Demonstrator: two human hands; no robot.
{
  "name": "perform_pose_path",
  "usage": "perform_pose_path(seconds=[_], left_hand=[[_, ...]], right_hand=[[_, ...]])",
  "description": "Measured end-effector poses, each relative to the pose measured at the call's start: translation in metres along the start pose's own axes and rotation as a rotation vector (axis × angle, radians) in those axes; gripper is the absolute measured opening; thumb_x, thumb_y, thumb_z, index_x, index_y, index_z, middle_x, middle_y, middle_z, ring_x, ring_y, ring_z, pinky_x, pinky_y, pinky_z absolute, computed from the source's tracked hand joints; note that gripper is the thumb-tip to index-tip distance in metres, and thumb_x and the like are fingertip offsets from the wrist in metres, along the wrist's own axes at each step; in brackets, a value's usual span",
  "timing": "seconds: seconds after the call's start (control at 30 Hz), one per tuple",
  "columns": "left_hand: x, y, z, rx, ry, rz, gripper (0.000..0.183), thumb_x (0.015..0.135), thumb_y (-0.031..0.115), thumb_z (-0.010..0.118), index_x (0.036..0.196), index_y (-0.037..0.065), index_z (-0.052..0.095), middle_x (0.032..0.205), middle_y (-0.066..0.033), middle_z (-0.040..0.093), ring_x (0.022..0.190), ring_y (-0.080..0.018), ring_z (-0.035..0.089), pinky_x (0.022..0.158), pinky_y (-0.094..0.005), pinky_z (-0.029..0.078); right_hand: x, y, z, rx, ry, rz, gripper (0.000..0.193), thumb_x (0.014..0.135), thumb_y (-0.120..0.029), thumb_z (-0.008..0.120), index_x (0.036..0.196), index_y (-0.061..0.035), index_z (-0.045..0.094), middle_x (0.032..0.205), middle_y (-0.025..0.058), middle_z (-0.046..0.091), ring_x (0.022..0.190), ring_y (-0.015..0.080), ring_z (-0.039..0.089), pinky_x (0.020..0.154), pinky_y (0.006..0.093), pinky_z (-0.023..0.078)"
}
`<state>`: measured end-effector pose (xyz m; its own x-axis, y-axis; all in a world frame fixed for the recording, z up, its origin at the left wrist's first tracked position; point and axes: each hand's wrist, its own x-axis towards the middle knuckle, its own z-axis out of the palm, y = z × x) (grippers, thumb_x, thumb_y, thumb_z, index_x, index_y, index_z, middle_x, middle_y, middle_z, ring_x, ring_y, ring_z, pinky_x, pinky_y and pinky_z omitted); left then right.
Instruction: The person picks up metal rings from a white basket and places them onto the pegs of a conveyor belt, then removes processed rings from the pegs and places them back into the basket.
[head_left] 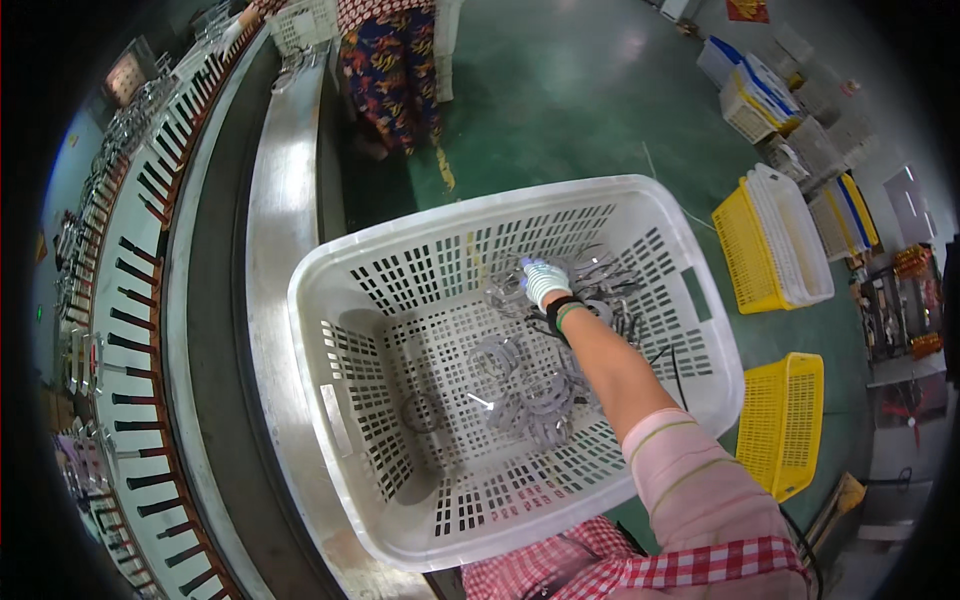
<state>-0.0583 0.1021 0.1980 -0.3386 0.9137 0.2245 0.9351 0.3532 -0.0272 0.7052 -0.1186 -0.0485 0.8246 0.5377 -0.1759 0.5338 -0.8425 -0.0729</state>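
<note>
And there I had it: the gloved right hand (545, 281) sat among grey ring-shaped parts (548, 396) inside the white basket (450, 224), fingers (528, 265) pointing down (gripping or empty, I couldn't tell).

Grey curved pieces (548, 394) lie heaped and overlapping in a white slotted basket (480, 211); one sits apart.

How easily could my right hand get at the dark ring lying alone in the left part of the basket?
Probably yes: your right hand is inside the basket, and the dark ring lies apart from the grey parts, with nothing visibly covering it. You'd reach left and nearer.
</note>
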Motion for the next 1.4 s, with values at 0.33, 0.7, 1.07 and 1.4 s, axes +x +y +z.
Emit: perform_pose_path(seconds=[0.33,0.7,1.07,1.4], left_hand=[[0.075,-0.228,0.061,0.609,0.355,0.610,0.024,0.091,0.013,0.042,0.109,0.004,0.054,0.095,-0.0063,0.060,0.082,-0.0148,0.056,0.074,-0.0289,0.044],[-0.169,0.086,0.020,-1.095,-0.288,0.176,0.053,0.086,0.028,0.050,0.129,0.000,0.035,0.124,-0.0139,0.043,0.111,-0.0233,0.041,0.094,-0.0358,0.036],[-0.258,0.175,-0.004,-0.878,-2.008,0.464,0.041,0.085,0.024,0.058,0.117,0.000,0.049,0.091,-0.0134,0.063,0.069,-0.0179,0.062,0.061,-0.0242,0.048],[-0.250,0.158,-0.005,-1.026,-1.748,0.402,0.046,0.089,0.038,0.051,0.110,-0.003,0.052,0.076,-0.0055,0.061,0.051,-0.0086,0.053,0.044,-0.0200,0.041]], right_hand=[[0.003,0.008,-0.022,-0.368,0.044,-0.409,0.020,0.080,-0.017,0.053,0.086,-0.0053,0.068,0.090,0.0155,0.065,0.078,0.0317,0.064,0.066,0.0406,0.051],[-0.173,0.049,-0.121,0.559,-0.196,-0.485,0.023,0.081,-0.021,0.056,0.088,-0.0004,0.064,0.081,0.0148,0.064,0.072,0.0306,0.061,0.068,0.0382,0.049],[-0.258,-0.076,-0.142,1.255,-1.111,-0.342,0.028,0.086,-0.023,0.058,0.096,0.0027,0.060,0.073,0.0085,0.063,0.061,0.0133,0.062,0.057,0.0234,0.050],[-0.228,-0.089,-0.155,1.192,-1.023,-0.523,0.034,0.090,-0.031,0.049,0.101,0.0002,0.059,0.076,0.0075,0.063,0.059,0.0117,0.059,0.055,0.0242,0.050]])
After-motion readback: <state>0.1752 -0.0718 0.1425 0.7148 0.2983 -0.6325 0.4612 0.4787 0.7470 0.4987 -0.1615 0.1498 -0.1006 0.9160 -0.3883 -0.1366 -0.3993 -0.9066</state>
